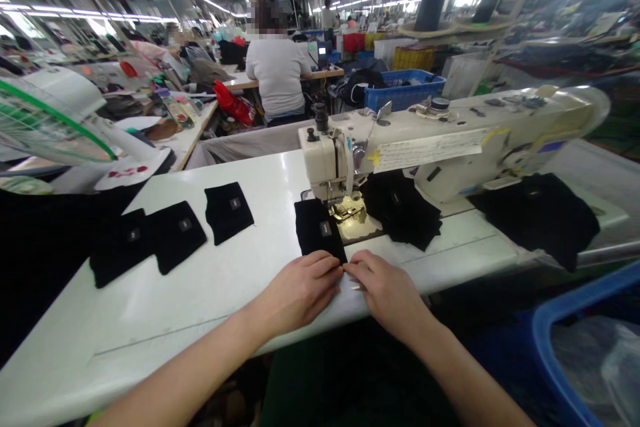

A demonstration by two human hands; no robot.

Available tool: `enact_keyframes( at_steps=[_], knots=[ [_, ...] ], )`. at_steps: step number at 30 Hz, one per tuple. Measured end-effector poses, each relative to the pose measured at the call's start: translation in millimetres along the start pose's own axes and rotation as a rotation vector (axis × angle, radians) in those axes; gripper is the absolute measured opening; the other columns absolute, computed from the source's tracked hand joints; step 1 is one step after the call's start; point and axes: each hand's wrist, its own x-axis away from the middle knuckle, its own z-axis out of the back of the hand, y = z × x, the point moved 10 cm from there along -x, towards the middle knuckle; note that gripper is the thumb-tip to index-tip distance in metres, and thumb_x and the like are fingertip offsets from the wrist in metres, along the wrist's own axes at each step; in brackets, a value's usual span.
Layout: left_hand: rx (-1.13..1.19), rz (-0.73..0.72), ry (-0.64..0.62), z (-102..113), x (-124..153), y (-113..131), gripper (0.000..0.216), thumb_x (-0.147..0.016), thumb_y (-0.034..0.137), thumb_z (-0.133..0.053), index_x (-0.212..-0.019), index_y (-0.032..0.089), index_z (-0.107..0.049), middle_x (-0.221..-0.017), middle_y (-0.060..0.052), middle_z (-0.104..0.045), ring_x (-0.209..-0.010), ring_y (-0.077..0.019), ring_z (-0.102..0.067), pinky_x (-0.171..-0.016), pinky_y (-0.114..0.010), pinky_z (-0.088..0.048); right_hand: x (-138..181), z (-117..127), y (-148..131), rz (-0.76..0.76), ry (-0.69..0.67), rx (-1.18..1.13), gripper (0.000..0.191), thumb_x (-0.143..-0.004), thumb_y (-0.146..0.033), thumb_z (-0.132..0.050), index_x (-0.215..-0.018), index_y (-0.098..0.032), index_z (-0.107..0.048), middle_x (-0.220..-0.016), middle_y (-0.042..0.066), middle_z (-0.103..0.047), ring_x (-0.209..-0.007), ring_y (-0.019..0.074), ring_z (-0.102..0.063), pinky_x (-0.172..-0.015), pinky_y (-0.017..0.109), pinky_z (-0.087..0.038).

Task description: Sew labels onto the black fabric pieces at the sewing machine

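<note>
The black fabric piece (319, 232) lay flat on the white bench (210, 293), just at 7 o'clock from the sewing machine's needle plate. It was a small, roughly rectangular patch, set slightly askew, with its long side running from 12 toward 6 o'clock. A little grey label sat near its middle. Its far end reached the foot of the machine head; its near edge, at 6 o'clock, lay under the fingertips of the left hand (299, 290) and touched those of the right hand (385, 290).
</note>
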Motion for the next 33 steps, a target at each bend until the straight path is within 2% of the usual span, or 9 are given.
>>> enact_keyframes(
  at_steps=[11, 17, 21, 27, 33],
  knots=[
    [-0.039, -0.010, 0.051, 7, -10, -31, 0.027, -0.099, 0.020, -0.048, -0.118, 0.014, -0.065, -0.113, -0.014, -0.065, -0.110, -0.0256, -0.061, -0.091, -0.040, -0.058, -30, 1, 12, -0.027, 0.032, 0.046, 0.038, -0.094, -0.008, -0.046, -0.120, -0.025, -0.068, -0.117, 0.005, -0.064, -0.100, 0.0181, -0.063, -0.073, 0.025, -0.047],
    [-0.067, -0.003, 0.037, 8, -15, -47, 0.030, -0.100, 0.022, -0.047, -0.120, 0.011, -0.065, -0.115, -0.015, -0.065, -0.110, -0.0253, -0.060, -0.094, -0.041, -0.056, -46, 4, 14, -0.039, 0.029, 0.103, 0.035, -0.098, -0.012, -0.044, -0.122, -0.024, -0.066, -0.116, 0.006, -0.063, -0.098, 0.0186, -0.063, -0.069, 0.026, -0.046],
    [-0.060, -0.002, 0.059, 9, -20, -58, 0.029, -0.100, 0.023, -0.046, -0.116, 0.011, -0.067, -0.113, -0.014, -0.066, -0.106, -0.0243, -0.061, -0.091, -0.039, -0.057, -54, 6, 15, -0.050, 0.025, 0.139, 0.034, -0.100, -0.014, -0.043, -0.123, -0.024, -0.066, -0.117, 0.005, -0.063, -0.095, 0.0185, -0.064, -0.067, 0.026, -0.046],
    [-0.085, 0.007, 0.100, 13, -25, -75, 0.028, -0.099, 0.022, -0.047, -0.113, 0.012, -0.070, -0.114, -0.013, -0.067, -0.108, -0.0246, -0.062, -0.093, -0.039, -0.057, -53, 4, 16, -0.072, 0.023, 0.145, 0.035, -0.099, -0.014, -0.042, -0.123, -0.023, -0.066, -0.123, 0.007, -0.061, -0.098, 0.0197, -0.063, -0.068, 0.027, -0.048],
    [-0.097, 0.035, 0.101, 12, -31, -92, 0.029, -0.098, 0.022, -0.048, -0.114, 0.012, -0.070, -0.114, -0.014, -0.067, -0.108, -0.0249, -0.062, -0.094, -0.041, -0.057, -41, 2, 20, -0.083, 0.054, 0.115, 0.036, -0.095, -0.009, -0.044, -0.121, -0.021, -0.067, -0.121, 0.007, -0.063, -0.099, 0.0189, -0.063, -0.068, 0.025, -0.048]
  ],
)
